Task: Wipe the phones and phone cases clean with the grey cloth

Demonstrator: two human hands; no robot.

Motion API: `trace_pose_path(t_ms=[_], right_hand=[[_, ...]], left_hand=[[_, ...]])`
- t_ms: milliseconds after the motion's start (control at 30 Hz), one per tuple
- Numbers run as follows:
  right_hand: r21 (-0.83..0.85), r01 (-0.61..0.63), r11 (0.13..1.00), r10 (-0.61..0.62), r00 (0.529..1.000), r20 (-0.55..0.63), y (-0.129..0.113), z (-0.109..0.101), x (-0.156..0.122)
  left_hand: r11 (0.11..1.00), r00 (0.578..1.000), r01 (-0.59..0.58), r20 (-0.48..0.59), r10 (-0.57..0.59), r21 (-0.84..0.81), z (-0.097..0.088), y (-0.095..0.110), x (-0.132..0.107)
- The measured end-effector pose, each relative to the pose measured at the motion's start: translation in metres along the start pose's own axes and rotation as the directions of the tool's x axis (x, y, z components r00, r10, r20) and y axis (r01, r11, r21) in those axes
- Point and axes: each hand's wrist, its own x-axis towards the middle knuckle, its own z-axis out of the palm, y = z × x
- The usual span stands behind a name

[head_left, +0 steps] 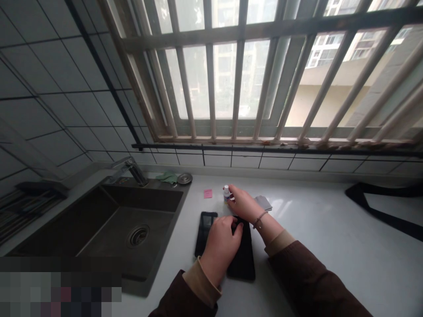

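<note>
My right hand [243,203] is closed around a small white-capped bottle [226,194], which stands upright on the white countertop. My left hand [222,233] is curled with its fingertips pinched together over the upper end of a flat black device [243,259]. Whatever may be between those fingertips is hidden. Just left of that hand lies a dark phone [204,235], partly covered by it. Behind my right wrist is a small grey cloth or stack of grey sheets [263,202]. A pink sticky note [208,193] lies to the left of the bottle.
On the left is a dark sink [109,229] with a metal faucet [135,171]. A green cloth [167,177] and a round metal strainer [184,178] rest at its back rim. A black strap [386,211] lies far right. A barred window [231,79] rises behind.
</note>
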Motion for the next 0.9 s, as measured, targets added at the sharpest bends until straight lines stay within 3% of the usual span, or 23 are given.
trace_pose_path(t_ms=[233, 367, 567, 700, 900], right_hand=[[-0.06, -0.029, 0.998, 0.03, 0.999, 0.025, 0.004, 0.0, -0.004], [-0.184, -0.073, 0.98, 0.074, 0.997, 0.003, 0.009, -0.015, -0.014], [-0.486, -0.288, 0.825, 0.301, 0.952, -0.054, 0.029, -0.049, -0.041], [-0.584, -0.294, 0.756, 0.358, 0.934, -0.007, 0.039, -0.054, -0.056], [-0.626, -0.264, 0.734, 0.343, 0.939, 0.006, 0.041, -0.051, -0.058]], left_hand=[[0.999, 0.999, 0.017, 0.028, -0.016, -0.043, -0.004, 0.004, 0.001], [0.999, 0.999, 0.021, 0.03, -0.02, -0.049, -0.005, 0.004, 0.001], [0.999, 0.999, 0.02, 0.029, -0.019, -0.04, -0.006, 0.005, 0.001], [0.999, 0.999, 0.018, 0.031, -0.017, -0.028, -0.006, 0.005, 0.0], [0.999, 0.999, 0.022, 0.036, -0.021, -0.039, -0.008, 0.007, 0.0]])
